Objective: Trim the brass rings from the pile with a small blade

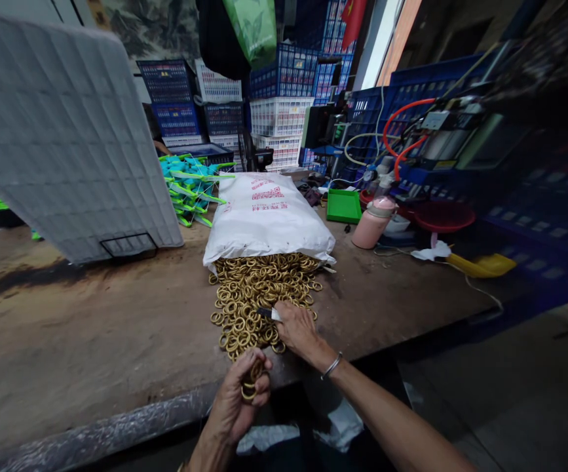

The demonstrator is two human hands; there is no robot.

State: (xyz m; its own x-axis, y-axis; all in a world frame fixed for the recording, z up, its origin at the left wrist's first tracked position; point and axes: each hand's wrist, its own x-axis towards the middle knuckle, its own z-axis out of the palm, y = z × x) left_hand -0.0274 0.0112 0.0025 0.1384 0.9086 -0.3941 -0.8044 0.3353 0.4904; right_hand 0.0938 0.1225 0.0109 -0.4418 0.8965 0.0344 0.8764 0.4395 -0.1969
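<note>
A heap of brass-coloured rings spills from the mouth of a white woven sack lying on the table. At the heap's near edge, my left hand is closed around a few brass rings, palm up. My right hand wears a metal bracelet at the wrist. Its fingers grip a small dark flat tool with a white part, whose dark end points left over the rings. The exact kind of tool cannot be made out.
A tall white padded panel stands on the table at left, beside a green and turquoise pile. To the right are a green tray, a pink bottle and a red bowl. Stacked crates stand behind.
</note>
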